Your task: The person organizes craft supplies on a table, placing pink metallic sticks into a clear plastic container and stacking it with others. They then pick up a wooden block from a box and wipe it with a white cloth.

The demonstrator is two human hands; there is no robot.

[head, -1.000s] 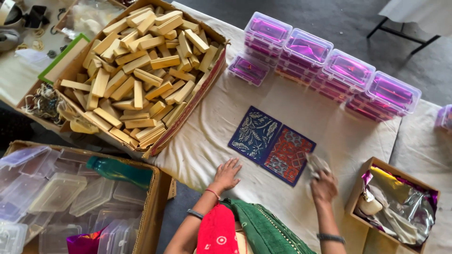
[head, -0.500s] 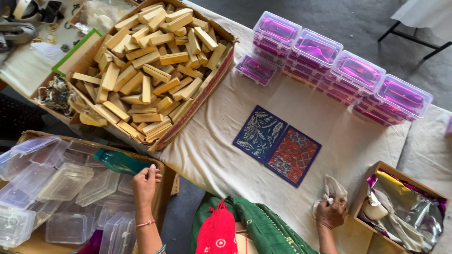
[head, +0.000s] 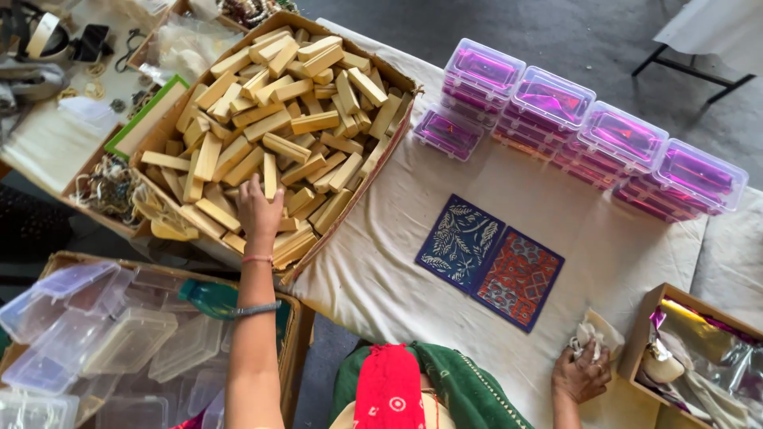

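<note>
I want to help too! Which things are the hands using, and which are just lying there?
In use:
left hand on the wooden blocks
right hand holding the cloth

Lying about:
two patterned tiles
pink boxes
clear tubs

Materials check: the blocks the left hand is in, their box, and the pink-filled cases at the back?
Blocks: likely unfinished wood, pale tan, matte, sawn-looking rectangular sticks. Left hand rests on them.
Box: looks like corrugated cardboard, brown, with bent, worn walls.
Cases: apparently clear rigid plastic, glossy, with moulded lids; the pink contents show through.
</note>
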